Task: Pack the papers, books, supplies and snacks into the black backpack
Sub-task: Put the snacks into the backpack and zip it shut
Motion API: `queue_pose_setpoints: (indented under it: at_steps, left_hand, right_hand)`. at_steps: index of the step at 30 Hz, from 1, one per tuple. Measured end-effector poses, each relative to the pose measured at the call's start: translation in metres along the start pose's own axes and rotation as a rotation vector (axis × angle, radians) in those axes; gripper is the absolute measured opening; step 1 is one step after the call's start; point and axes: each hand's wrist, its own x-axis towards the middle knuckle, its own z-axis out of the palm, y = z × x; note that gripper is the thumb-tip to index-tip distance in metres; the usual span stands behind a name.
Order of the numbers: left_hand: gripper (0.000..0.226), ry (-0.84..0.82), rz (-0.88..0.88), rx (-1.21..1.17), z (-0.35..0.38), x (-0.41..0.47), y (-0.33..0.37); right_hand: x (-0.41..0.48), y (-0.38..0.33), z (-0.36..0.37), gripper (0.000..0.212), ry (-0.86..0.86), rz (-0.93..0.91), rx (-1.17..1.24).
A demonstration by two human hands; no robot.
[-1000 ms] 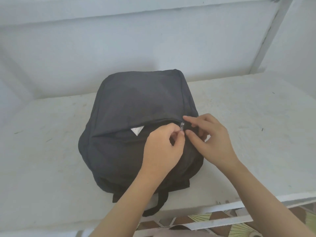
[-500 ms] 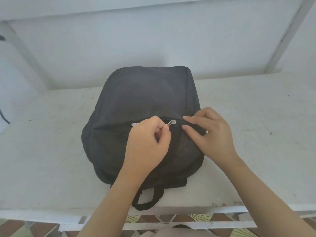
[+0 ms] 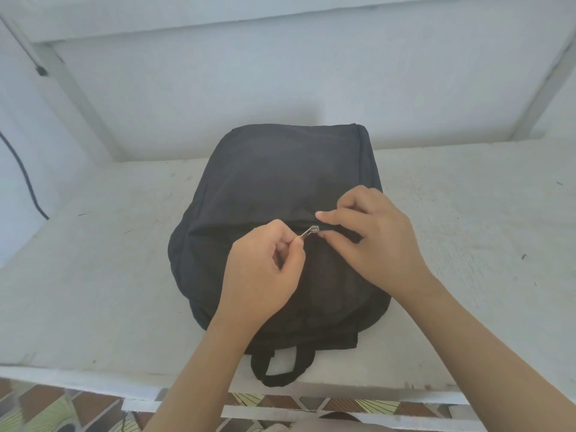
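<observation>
Black cable [image 3: 23,179] well left of backpack [image 3: 280,182]

The black backpack [image 3: 280,182] lies flat on the middle of the white bench [image 3: 93,291], bulging, with its carry loop [image 3: 282,367] reaching the near edge. A silver zipper pull [image 3: 308,231] (about midway along the cross seam) points left.

One black backpack [image 3: 280,176] beneath my left hand [image 3: 261,275] and right hand [image 3: 380,241] (two in all). One zipper pull [image 3: 308,231] between them.
</observation>
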Motion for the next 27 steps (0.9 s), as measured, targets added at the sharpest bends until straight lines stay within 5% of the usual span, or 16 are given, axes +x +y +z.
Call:
queue_pose_setpoints:
  at_steps: [15,27]
  left_hand:
    - [0.024,0.209,-0.392,0.233,-0.085,-0.018,-0.066]
    - [0.013,0.052,-0.514,0.303,-0.085,0.000,-0.082]
  right_hand:
    - [-0.009,0.005,0.006,0.013,0.103,0.061,0.078]
    - [-0.017,0.003,0.002,0.016,0.101,0.096,0.085]
